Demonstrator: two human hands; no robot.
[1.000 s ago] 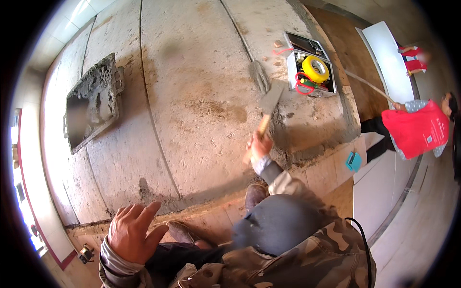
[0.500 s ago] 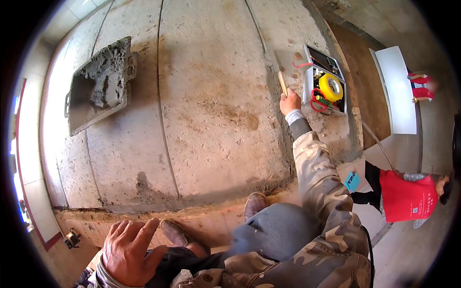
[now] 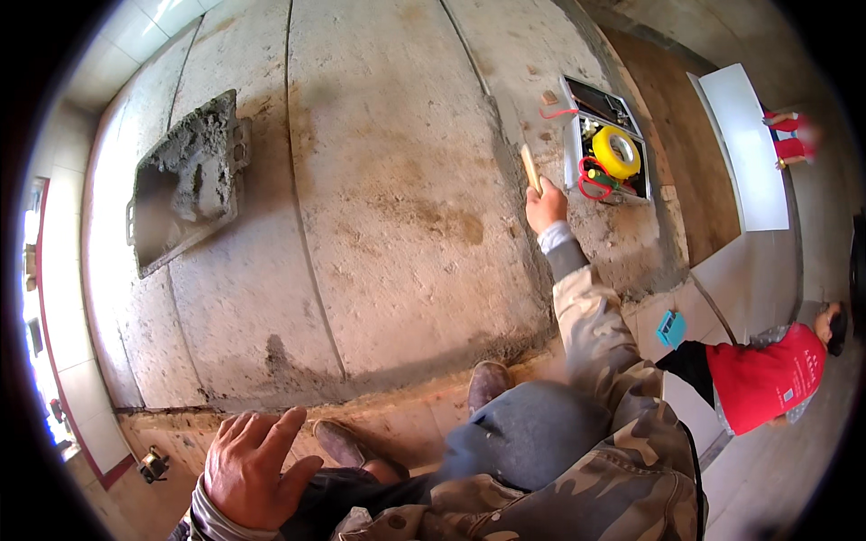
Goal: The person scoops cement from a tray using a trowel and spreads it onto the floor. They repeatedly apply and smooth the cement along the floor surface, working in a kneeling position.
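At the end of my outstretched right arm, my right hand (image 3: 546,207) is closed around a tool with a pale wooden handle (image 3: 529,167); what kind of tool it is cannot be made out. Just right of it, a silver toolbox (image 3: 570,162) stands open on the concrete slab (image 3: 388,189). Inside it lie a roll of yellow tape (image 3: 600,142) and red-handled scissors (image 3: 584,171). Low at the left, my left hand (image 3: 253,469) hangs in front of my body, fingers apart, holding nothing.
A rectangular tub (image 3: 242,149) holding wet grey mortar rests on the slab at the left. A wooden ledge (image 3: 189,422) edges the slab near my shoes. Right of it are a person in a red vest (image 3: 767,374), a light-blue object (image 3: 670,329), a white board (image 3: 744,149) and another person (image 3: 787,140).
The view has shifted slightly, so the tub sits lower and the toolbox a little further left and higher. My right hand still holds the wooden-handled tool. The red-vested person has leaned or turned slightly.
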